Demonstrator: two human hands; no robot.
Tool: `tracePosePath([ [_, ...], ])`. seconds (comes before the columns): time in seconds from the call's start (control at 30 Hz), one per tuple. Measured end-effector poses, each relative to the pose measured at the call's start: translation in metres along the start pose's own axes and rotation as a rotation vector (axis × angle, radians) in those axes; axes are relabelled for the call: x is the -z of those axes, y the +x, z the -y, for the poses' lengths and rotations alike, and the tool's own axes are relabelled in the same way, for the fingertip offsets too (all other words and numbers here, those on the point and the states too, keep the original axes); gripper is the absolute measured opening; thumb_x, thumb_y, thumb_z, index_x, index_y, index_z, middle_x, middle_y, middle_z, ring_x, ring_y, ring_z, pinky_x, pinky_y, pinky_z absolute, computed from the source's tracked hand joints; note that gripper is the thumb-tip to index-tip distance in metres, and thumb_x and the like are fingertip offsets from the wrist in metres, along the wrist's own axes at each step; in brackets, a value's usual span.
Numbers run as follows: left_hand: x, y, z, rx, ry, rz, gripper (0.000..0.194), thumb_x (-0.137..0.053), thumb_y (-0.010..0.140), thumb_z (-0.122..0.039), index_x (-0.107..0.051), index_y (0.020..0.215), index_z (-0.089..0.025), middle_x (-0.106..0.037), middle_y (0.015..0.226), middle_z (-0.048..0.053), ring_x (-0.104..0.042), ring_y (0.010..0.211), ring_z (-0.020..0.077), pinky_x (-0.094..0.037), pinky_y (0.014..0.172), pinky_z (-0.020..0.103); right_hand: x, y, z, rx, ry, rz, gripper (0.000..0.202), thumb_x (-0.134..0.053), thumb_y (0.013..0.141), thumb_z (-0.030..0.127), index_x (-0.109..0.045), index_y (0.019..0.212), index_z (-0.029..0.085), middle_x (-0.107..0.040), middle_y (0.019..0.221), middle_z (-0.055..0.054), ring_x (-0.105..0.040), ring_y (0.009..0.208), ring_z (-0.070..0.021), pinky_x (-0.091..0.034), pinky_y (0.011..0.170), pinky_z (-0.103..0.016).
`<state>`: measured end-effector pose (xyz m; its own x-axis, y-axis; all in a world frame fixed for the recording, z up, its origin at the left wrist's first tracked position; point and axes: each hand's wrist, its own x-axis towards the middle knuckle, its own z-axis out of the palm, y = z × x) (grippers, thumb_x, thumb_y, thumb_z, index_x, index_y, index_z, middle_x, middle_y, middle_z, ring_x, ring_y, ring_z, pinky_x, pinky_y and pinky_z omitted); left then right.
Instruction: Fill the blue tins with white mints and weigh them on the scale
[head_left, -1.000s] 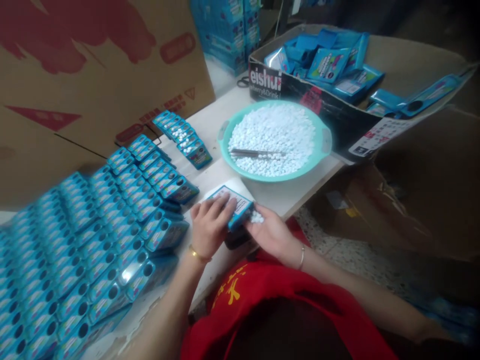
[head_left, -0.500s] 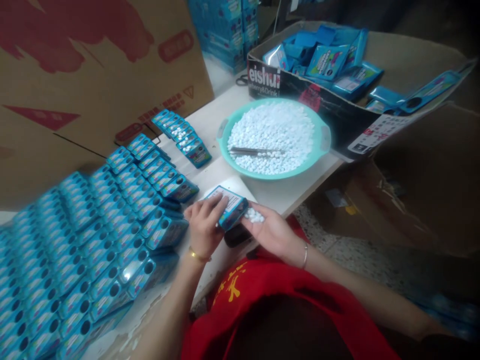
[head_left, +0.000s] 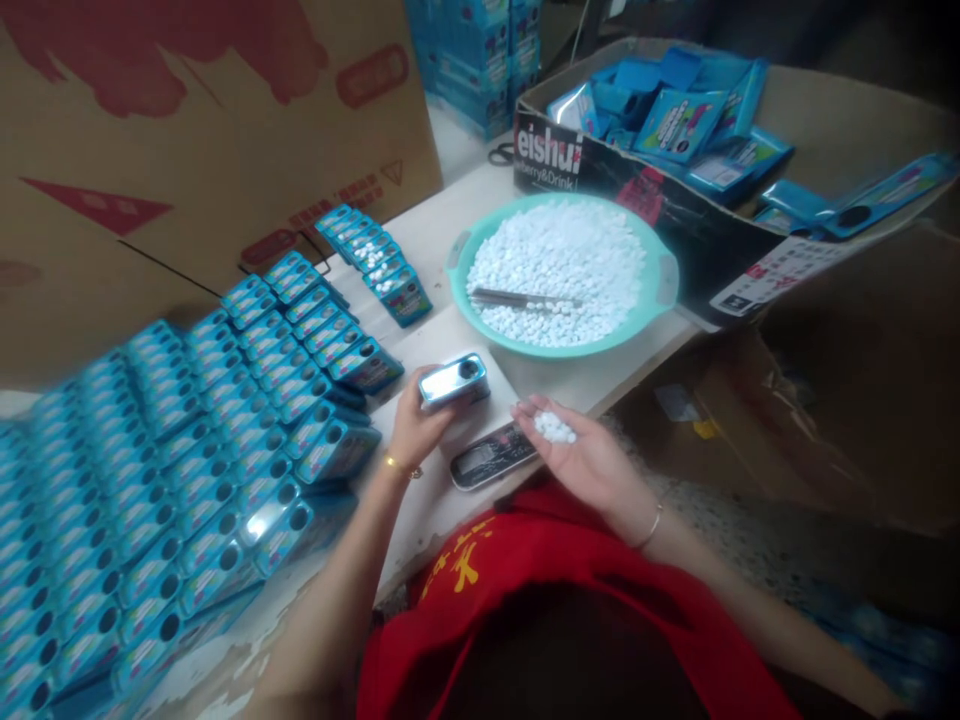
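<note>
My left hand [head_left: 421, 422] is wrapped round a small blue tin [head_left: 453, 382], which stands upright with its narrow top and round dark hole facing up, over a white scale [head_left: 491, 408]. To its right, my right hand [head_left: 581, 458] is palm up and cupped, holding a small heap of white pellets [head_left: 555, 428], apart from the tin. The scale's dark display panel [head_left: 491, 458] shows between the hands. Beyond them sits a turquoise basin [head_left: 570, 350] full of white pellets, with a metal tool [head_left: 517, 299] lying on them.
Rows of blue tins [head_left: 247, 400] cover the left side. A short row of tins [head_left: 375, 262] with pellets on top stands near a large cardboard box [head_left: 225, 120]. At the back right, an open carton [head_left: 690, 240] holds more tins. Scissors [head_left: 501, 153] lie behind the basin.
The tin has been turned from lying tilted to upright in my left hand. My right hand has moved away from it to the right, with pellets in the palm, uncovering the scale's panel.
</note>
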<state>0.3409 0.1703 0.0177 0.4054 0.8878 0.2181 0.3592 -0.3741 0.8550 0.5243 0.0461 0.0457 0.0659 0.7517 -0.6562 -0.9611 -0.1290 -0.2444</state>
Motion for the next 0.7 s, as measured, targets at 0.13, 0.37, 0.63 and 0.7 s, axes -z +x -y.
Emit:
tracePosePath([
  [0.13,0.012,-0.002,-0.005,-0.066,-0.118,-0.006,0.064,-0.074,0.071,-0.034,-0.046,0.127,-0.02,-0.058,0.12,0.01,-0.056,0.112,0.0229,-0.043,0.097,0.037,0.001,-0.001,0.003,0.025,0.003,-0.022,0.017,-0.045,0.089,0.007,-0.061,0.095,0.006,-0.071,0.091,-0.013,-0.066,0.101,-0.022,-0.056,0.087,-0.029],
  [0.37,0.036,-0.01,-0.005,-0.029,-0.237,-0.224,0.036,-0.057,0.086,-0.038,-0.056,0.115,-0.016,-0.064,0.095,0.007,-0.062,0.092,0.018,-0.05,0.086,0.034,0.004,-0.002,0.008,0.016,0.011,-0.022,0.019,-0.042,0.091,0.01,-0.059,0.099,0.005,-0.07,0.092,-0.014,-0.069,0.095,-0.0199,-0.057,0.084,-0.026],
  [0.63,0.036,-0.017,-0.003,0.04,-0.179,-0.266,0.03,-0.061,0.084,-0.037,-0.062,0.105,-0.015,-0.065,0.091,0.006,-0.063,0.081,0.0143,-0.052,0.076,0.028,0.002,-0.002,0.006,0.02,0.006,-0.034,0.02,-0.041,0.091,0.01,-0.059,0.1,0.005,-0.071,0.093,-0.014,-0.068,0.097,-0.0204,-0.057,0.086,-0.028],
  [0.7,0.035,-0.017,-0.003,0.029,-0.181,-0.255,0.029,-0.061,0.084,-0.036,-0.062,0.105,-0.016,-0.065,0.092,0.006,-0.062,0.08,0.0135,-0.052,0.076,0.027,0.001,-0.003,0.006,0.021,0.011,-0.039,0.02,-0.041,0.091,0.009,-0.059,0.099,0.004,-0.071,0.093,-0.014,-0.068,0.096,-0.0209,-0.057,0.086,-0.028],
])
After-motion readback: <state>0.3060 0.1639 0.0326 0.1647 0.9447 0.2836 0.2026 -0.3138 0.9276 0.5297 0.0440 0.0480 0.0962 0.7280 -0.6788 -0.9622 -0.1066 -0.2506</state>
